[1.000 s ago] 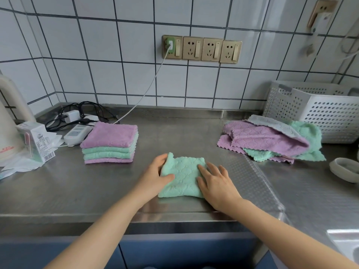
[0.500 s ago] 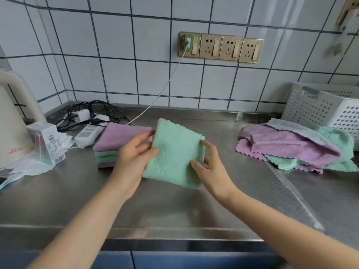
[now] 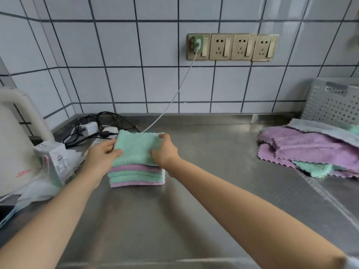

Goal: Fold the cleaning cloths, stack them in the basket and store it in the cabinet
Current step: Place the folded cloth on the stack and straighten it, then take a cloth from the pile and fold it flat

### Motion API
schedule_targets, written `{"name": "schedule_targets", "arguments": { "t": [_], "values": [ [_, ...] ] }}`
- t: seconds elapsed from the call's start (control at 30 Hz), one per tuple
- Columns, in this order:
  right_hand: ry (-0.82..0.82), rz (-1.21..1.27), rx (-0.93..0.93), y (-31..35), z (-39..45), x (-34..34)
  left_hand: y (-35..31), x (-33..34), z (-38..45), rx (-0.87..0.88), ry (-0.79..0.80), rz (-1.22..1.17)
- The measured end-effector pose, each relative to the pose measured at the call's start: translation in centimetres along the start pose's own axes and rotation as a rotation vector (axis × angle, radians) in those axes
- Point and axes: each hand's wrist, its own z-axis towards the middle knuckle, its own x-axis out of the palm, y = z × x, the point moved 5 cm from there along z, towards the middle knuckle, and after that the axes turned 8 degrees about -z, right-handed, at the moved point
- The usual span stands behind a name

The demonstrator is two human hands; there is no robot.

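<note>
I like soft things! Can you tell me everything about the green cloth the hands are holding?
The green cloth is mint-coloured and fluffy-looking, with wavy edges, folded into a neat square. It lies flat on top of a stack of folded cloths, purple and green, on the shiny metal counter. The left hand grips its left edge and the right hand pinches its right edge with curled fingers.
</note>
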Motion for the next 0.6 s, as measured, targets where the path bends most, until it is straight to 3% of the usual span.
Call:
{"name": "schedule_targets", "arguments": {
  "t": [0.23, 0.4, 0.53, 0.6],
  "values": [
    [-0.038, -0.083, -0.187, 0.1, 0.2, 0.4, -0.9, -0.9, 0.1, 0.153, -0.036, 0.126],
    [-0.02, -0.202, -0.151, 0.0, 0.1, 0.1, -0.7, 0.1, -0.6, 0.39, 0.075, 0.641],
    [0.055, -0.422, -0.254, 1.1, -3.1, -2.4, -2.7, -0.5, -3.4, 0.321, 0.049, 0.754],
    [0.098, -0.521, -0.277, 1.3, -3.3, -3.1, -3.8, -1.0, -2.9, 0.366, 0.031, 0.801]
  ]
}}
